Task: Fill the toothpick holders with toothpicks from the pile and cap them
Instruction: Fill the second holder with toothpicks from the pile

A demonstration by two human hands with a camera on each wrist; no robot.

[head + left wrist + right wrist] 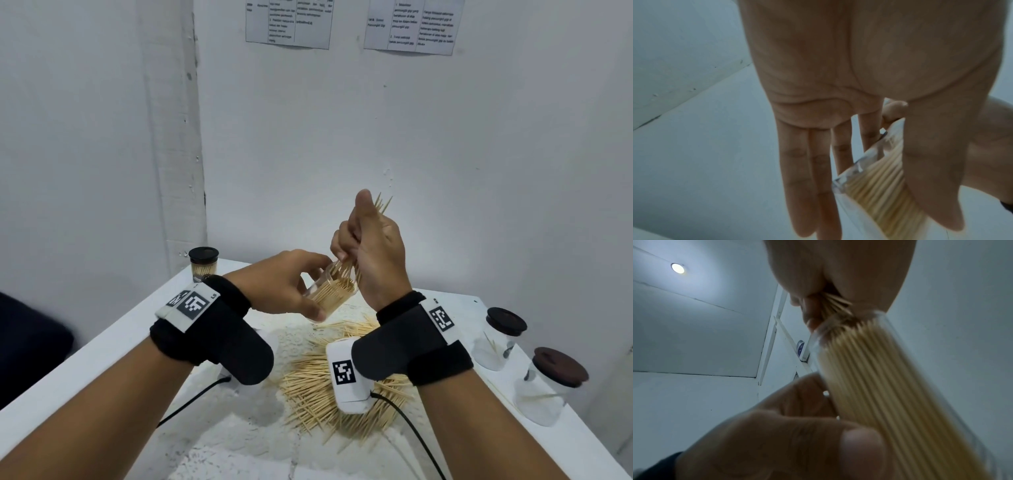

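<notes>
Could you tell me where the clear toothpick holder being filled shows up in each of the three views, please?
Head: the clear holder sits at centre, tilted, gripped by the left hand.
Left wrist: lower middle, the holder runs diagonally behind the fingers.
Right wrist: right half, the holder runs diagonally from centre to the bottom right.
Shared landmark: the packed toothpicks inside it, with the right hand feeding a bunch into its mouth.
</notes>
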